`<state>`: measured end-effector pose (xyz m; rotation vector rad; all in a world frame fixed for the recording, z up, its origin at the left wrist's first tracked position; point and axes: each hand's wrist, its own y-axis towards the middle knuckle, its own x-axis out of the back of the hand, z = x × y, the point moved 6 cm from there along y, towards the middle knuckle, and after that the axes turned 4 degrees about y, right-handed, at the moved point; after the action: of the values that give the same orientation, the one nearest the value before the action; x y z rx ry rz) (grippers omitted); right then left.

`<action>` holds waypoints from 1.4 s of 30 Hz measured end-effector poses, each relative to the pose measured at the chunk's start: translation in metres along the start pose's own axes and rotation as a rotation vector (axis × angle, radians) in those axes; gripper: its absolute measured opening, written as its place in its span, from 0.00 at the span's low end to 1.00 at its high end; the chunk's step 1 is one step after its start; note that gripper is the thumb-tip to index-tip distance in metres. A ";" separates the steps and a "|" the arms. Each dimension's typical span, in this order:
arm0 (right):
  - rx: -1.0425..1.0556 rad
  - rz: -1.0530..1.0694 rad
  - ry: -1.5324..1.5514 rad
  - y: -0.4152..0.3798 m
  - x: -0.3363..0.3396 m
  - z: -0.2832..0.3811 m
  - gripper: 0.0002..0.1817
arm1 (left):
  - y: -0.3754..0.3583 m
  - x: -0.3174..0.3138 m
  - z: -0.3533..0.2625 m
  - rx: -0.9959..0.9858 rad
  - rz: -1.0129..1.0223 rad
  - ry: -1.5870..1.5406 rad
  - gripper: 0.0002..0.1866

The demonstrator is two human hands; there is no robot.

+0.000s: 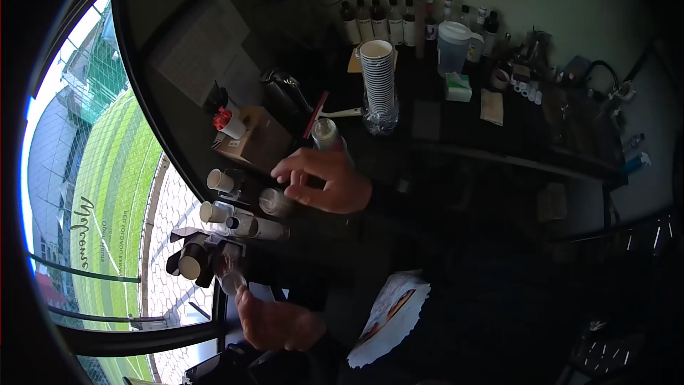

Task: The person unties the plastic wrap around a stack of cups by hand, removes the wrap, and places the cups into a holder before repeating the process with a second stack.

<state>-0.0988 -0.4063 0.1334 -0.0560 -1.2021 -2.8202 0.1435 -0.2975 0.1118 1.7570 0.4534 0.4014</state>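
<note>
The right hand (324,182) sits near the middle of the view, palm down, fingers spread and curled loosely, holding nothing. Its fingertips hover at a small clear lidded cup (274,202), which stands at about eight o'clock from the hand, touching or nearly touching the fingers; the dim light makes it hard to say which. A squeeze bottle (326,133) with a pale cap rises just behind the hand at twelve o'clock.

The left hand (274,324) lies low in the frame, at seven o'clock from the right hand, fingers bunched upward around the base of a small clear tube (230,279); it seems to grip it, though the shadow blurs the hold.

Between the two hands, along the dark counter's (442,164) window edge, stands a cluster of small containers (228,224), some with pale round caps, some lying on their sides. At eleven o'clock from the right hand sits a cardboard box (253,139) with a red-topped white cup (226,123) on it. At one o'clock stands a tall stack of paper cups (378,75), and beyond it a row of dark bottles (388,20) against the wall. A paper with a scalloped edge (390,317) lies at five o'clock.
</note>
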 end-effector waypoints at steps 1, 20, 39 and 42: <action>-0.017 -0.195 -0.058 -0.018 0.043 -0.023 0.16 | -0.021 -0.024 0.004 0.202 0.116 -0.022 0.41; -0.422 -0.282 0.184 -0.071 0.281 -0.296 0.39 | -0.186 -0.505 0.096 0.832 0.848 -0.161 0.47; -0.245 -0.086 0.151 -0.009 0.290 -0.246 0.59 | 0.026 -0.529 0.044 0.356 1.406 0.267 0.54; -0.184 -0.085 0.174 -0.011 0.283 -0.261 0.57 | 0.032 -0.523 0.036 0.297 1.372 0.266 0.43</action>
<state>-0.3826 -0.6023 -0.0375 0.2299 -0.9288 -2.9277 -0.2877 -0.5977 0.1197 2.0939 -0.6443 1.5881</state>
